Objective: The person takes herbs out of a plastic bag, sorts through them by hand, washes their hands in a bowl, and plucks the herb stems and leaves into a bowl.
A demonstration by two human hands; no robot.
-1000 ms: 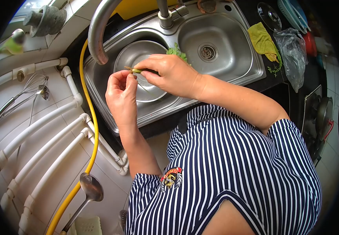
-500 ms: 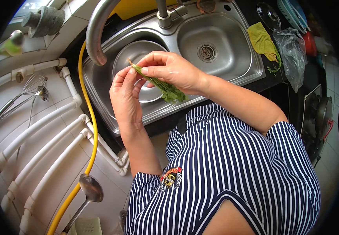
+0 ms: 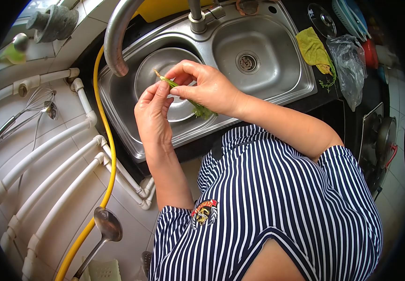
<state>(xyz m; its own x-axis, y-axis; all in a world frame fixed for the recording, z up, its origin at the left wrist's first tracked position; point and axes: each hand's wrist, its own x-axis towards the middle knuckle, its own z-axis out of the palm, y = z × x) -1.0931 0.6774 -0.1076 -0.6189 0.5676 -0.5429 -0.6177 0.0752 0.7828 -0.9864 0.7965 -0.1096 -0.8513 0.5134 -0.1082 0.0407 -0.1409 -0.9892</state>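
Over the left basin of the steel sink [image 3: 265, 33], both my hands are on a small bunch of coriander [image 3: 202, 111]. Its pale root end points up and away from me, and the leaves hang toward me, partly behind my right hand. My right hand [image 3: 209, 89] is closed around the green stems. With thumb and fingertips, my left hand [image 3: 153, 110] pinches the stems close to the root. Below, a round metal bowl [image 3: 147, 70] sits in the left basin, partly covered by my hands.
The curved faucet [image 3: 114, 47] arches in at the left of the basin. A yellow cloth [image 3: 312, 47], green sprigs [image 3: 328, 83] and a clear plastic bag [image 3: 347, 61] lie right of the sink. A yellow hose [image 3: 108, 136], white pipes [image 3: 48, 150] and a ladle [image 3: 109, 225] are at left.
My left hand has shifted slightly right, nearer my right hand. The coriander's leaves have swung lower and show less beneath my right hand.
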